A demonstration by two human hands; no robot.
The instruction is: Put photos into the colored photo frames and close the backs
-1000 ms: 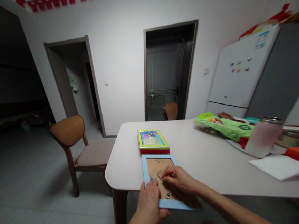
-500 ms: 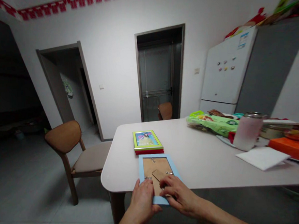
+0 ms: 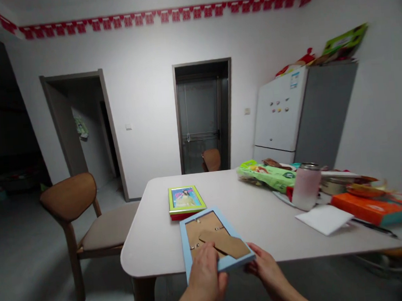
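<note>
A light blue picture frame (image 3: pixel 185 243) lies back side up at the table's near edge, tilted, with its near end raised off the table. Its brown backing board (image 3: pixel 206 223) has small metal clips, and the stand flap (image 3: pixel 224 243) sticks out from it. My left hand (image 3: pixel 207 269) is closed on the near left part, fingers over the backing. With my right hand (image 3: pixel 266 265) I grip the near right corner from the side; some of its fingers are hidden beneath. Just beyond lies a green picture frame (image 3: pixel 187 210) on top of a red one (image 3: pixel 182 217).
On the right of the white table (image 3: pixel 224 194) are a green package (image 3: pixel 271 175), a pink bottle (image 3: pixel 307 186), a white napkin-like sheet (image 3: pixel 324 219) and an orange box (image 3: pixel 366 207). A wooden chair (image 3: pixel 69 196) stands at the left end.
The blue frame has turned and tilted, its near end rising. My right hand has moved from the backing to the near right corner. The stand flap now stands out more. The view has shifted.
</note>
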